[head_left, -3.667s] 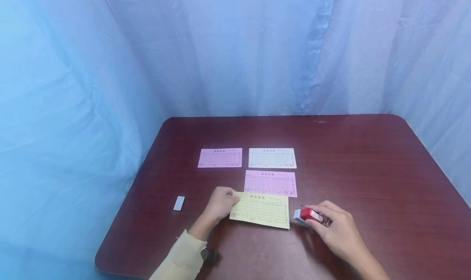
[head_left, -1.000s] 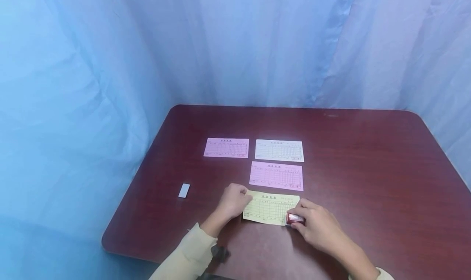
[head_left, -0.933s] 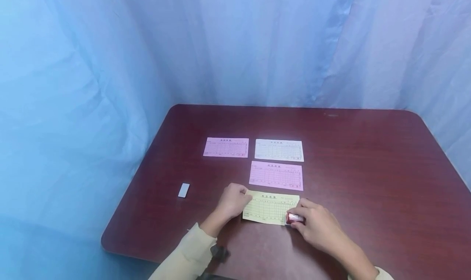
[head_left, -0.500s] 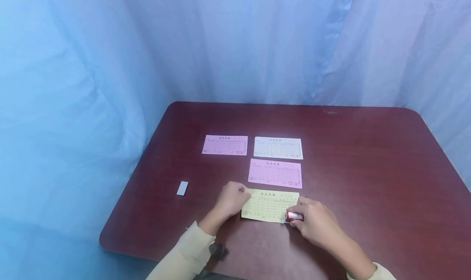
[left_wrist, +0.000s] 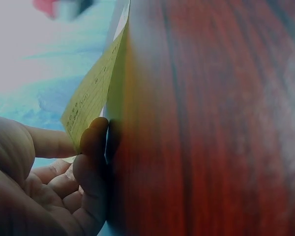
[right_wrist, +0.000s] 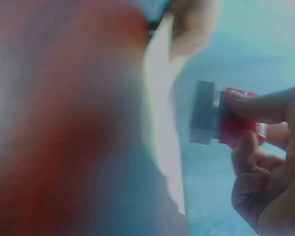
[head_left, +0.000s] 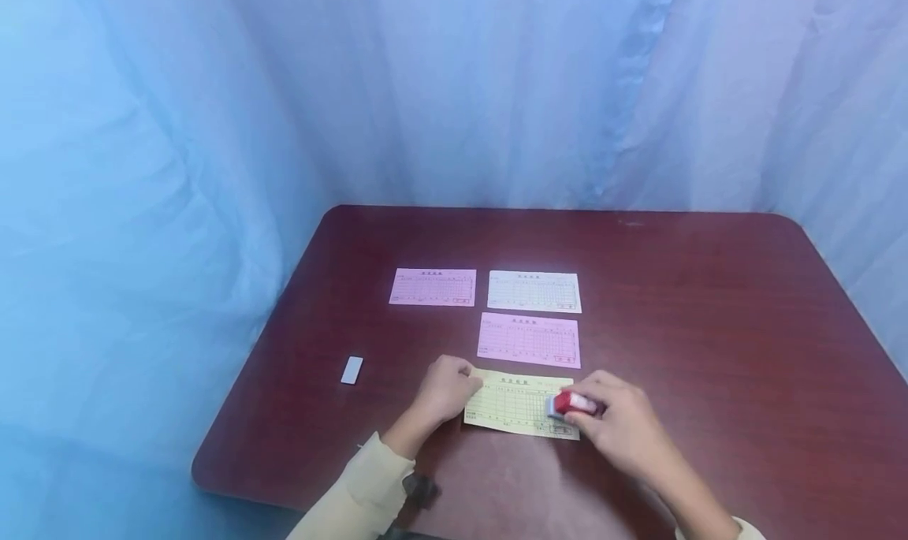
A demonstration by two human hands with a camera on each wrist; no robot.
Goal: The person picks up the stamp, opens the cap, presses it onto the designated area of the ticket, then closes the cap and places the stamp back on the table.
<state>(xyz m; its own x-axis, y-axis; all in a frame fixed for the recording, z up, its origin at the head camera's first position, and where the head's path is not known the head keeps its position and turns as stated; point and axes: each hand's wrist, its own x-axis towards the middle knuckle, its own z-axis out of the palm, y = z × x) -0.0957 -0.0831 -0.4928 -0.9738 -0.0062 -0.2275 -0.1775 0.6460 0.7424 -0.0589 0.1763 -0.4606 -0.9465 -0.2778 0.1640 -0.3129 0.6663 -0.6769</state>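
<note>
My left hand (head_left: 443, 388) pinches the left edge of a yellow printed form (head_left: 507, 406); in the left wrist view thumb and fingers hold the corner of the yellow sheet (left_wrist: 96, 86), which curves up off the table. My right hand (head_left: 624, 422) grips a red stamp (head_left: 576, 403) with a pale grey-blue base. In the right wrist view the red stamp (right_wrist: 238, 118) is apart from the sheet, held between thumb and fingers. A boxed imprint shows at the yellow form's lower right. Behind lie a pink form (head_left: 528, 340), a white form (head_left: 534, 291) and another pink form (head_left: 433, 287).
A small pale rectangular piece (head_left: 351, 370), like a stamp cap, lies left of the left hand on the dark red wooden table (head_left: 695, 303). Light blue curtains (head_left: 454, 91) hang behind and beside the table.
The right hand first brought the stamp leftward down onto the yellow form's lower right corner, then lifted it off, and a boxed mark shows there now. The left hand keeps its hold.
</note>
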